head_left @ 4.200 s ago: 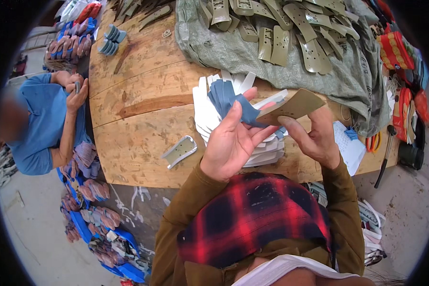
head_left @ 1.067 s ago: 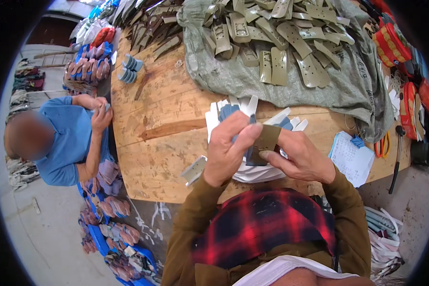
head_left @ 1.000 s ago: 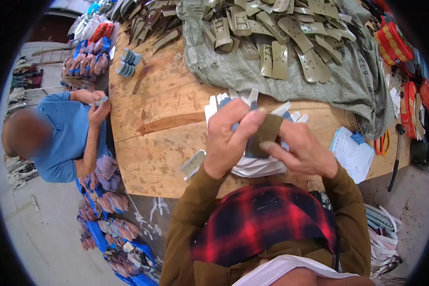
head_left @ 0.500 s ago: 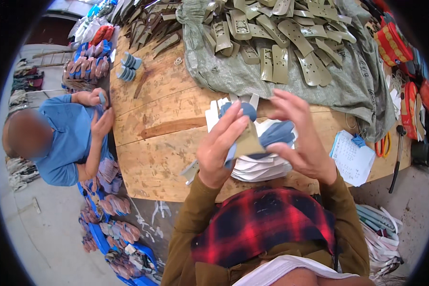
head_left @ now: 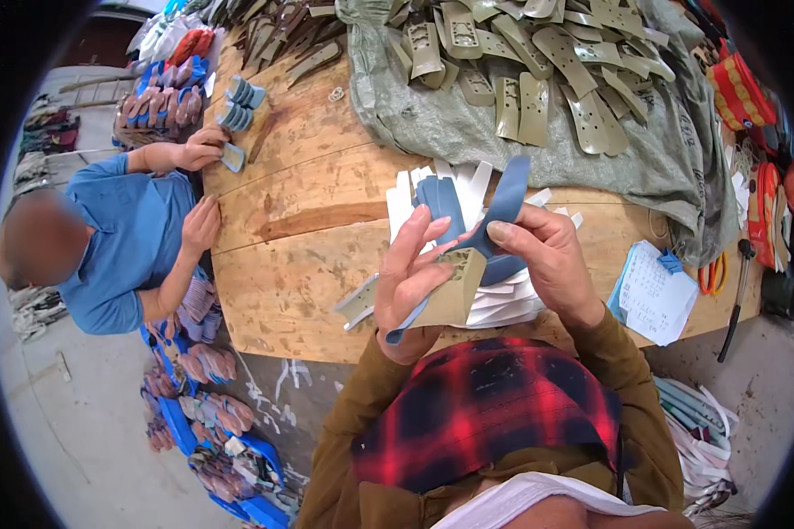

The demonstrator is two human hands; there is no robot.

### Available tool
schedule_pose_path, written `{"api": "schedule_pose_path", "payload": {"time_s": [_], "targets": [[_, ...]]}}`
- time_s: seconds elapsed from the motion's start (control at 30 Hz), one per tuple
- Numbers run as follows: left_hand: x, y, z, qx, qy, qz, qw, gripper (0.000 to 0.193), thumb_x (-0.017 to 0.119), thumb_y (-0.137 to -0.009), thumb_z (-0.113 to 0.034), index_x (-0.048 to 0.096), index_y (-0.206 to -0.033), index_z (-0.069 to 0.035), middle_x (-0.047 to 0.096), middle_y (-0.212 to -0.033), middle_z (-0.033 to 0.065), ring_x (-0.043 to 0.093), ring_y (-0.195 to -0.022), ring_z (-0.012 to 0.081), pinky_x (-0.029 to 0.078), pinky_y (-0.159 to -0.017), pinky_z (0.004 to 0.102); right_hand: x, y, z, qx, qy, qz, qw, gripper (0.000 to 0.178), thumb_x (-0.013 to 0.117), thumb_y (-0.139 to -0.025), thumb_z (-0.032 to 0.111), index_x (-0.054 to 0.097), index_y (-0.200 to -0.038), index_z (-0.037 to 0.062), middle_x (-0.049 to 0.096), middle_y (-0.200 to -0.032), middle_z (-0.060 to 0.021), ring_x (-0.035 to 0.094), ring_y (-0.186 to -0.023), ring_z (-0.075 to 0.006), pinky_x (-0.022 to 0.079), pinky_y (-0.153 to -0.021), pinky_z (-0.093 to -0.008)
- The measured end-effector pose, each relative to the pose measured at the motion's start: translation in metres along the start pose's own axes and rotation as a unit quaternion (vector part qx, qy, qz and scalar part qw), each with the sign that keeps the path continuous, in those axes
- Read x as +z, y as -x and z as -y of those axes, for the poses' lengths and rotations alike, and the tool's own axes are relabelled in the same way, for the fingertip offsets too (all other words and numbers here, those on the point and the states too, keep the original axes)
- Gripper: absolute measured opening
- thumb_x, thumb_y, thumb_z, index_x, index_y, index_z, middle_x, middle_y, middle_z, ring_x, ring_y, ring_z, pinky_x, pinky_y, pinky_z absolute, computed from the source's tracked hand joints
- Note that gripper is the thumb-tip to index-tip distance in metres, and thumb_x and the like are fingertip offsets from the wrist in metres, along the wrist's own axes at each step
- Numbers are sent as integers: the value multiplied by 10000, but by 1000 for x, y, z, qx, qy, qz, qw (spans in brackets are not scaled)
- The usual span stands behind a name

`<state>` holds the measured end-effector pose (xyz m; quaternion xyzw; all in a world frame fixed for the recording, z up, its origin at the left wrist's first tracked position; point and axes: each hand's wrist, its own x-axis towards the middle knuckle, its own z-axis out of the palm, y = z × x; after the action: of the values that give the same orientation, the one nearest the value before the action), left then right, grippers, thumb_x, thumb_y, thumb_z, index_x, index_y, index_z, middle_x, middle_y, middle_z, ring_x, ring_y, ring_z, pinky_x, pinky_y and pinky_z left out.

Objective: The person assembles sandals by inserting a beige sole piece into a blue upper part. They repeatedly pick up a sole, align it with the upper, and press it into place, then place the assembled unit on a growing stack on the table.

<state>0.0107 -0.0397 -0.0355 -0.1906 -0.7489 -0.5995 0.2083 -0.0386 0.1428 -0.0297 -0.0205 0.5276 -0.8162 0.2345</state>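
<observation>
My left hand (head_left: 403, 295) is closed around a curved olive plastic plate (head_left: 454, 295) with holes near its far end. Blue material shows along the plate's near left edge. Between thumb and fingers, my right hand (head_left: 551, 264) pinches a bent blue strip (head_left: 509, 189) that stands up beside the plate. Whether the strip joins the plate is hidden by my fingers. Below both hands lies a stack of white strips (head_left: 503, 304), with a blue piece (head_left: 438, 196) on its far part. Another curved plate (head_left: 357, 302) rests on the table left of my left hand.
A grey-green woven sheet (head_left: 379, 106) at the back bears a heap of olive plates (head_left: 529, 106). On the wooden table (head_left: 282, 291), a written sheet (head_left: 657, 300) lies at right. At left, a person in blue (head_left: 119, 238) handles a small blue piece near stacked blue pieces (head_left: 236, 104).
My right hand has closed on the blue strip and raised its end upright. The plate has tilted in my left hand. The person at left has reached forward, setting a blue piece at the table.
</observation>
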Motion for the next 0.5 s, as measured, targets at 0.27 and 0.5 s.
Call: {"api": "schedule_pose_path", "payload": {"time_s": [0.27, 0.5], "targets": [[4, -3, 8, 28, -88, 18, 996, 253, 655, -857, 18, 556, -1090, 17, 395, -1433, 299, 567, -1191, 424, 554, -918, 468, 11, 11, -14, -136, 189, -65, 970, 196, 591, -937, 74, 685, -1072, -33, 711, -910, -65, 629, -808, -87, 505, -708, -256], [6, 1, 16, 31, -147, 40, 988, 218, 603, -851, 54, 557, -1062, 25, 445, -1408, 281, 581, -1180, 409, 544, -932, 444, 10, 0, -6, -100, 172, -53, 978, 207, 583, -963, 101, 687, -1072, -41, 709, -883, -53, 611, -792, -74, 499, -689, -240]]}}
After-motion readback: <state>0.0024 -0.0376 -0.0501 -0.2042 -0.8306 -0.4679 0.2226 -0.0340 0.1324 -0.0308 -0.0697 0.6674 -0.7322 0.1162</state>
